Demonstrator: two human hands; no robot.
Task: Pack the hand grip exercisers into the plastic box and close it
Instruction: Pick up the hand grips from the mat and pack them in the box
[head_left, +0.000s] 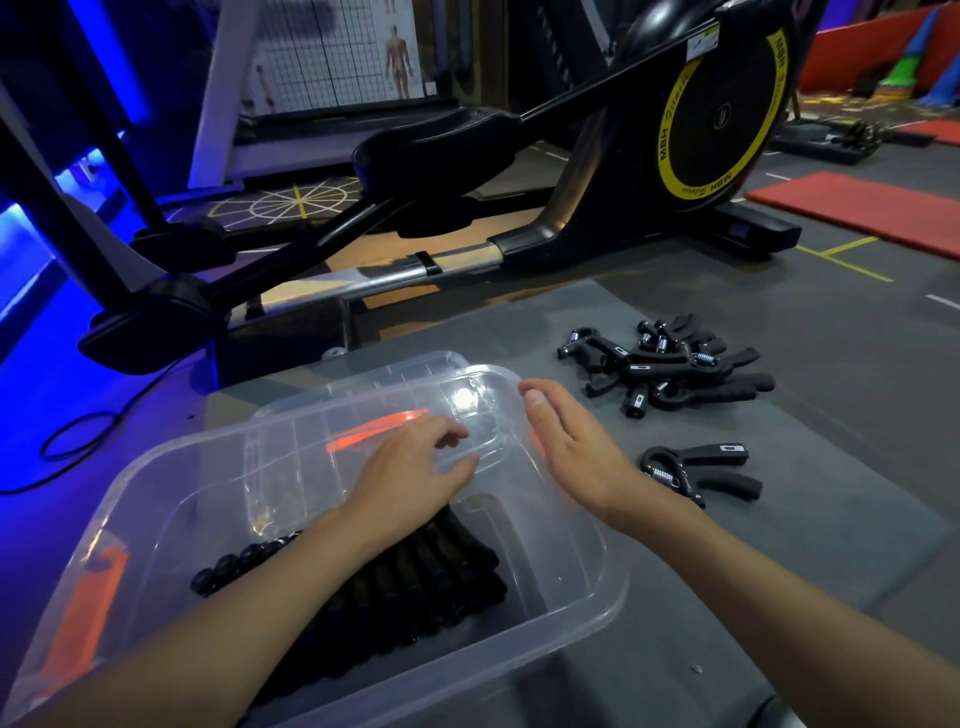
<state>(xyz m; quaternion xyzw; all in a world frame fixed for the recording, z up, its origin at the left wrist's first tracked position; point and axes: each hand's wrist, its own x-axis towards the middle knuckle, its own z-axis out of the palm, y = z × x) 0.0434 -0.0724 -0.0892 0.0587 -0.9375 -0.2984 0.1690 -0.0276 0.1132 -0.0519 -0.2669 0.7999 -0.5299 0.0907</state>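
From the head camera, your clear plastic box (571, 597) sits at 7 o'clock on the grey mat (779, 571) with a row of packed grip exercisers (415, 577) inside, its lid (363, 405) lying just beyond, while a loose pile of exercisers (670, 364) waits at 2 o'clock and a single exerciser (701, 470) lies at 3 o'clock. Your left hand (410, 473) curls loosely over the lid and your right hand (571, 447) is spread, grasping nothing. These look light and stiff, with springy steel coils and soft foam handles, so take each by both handles.
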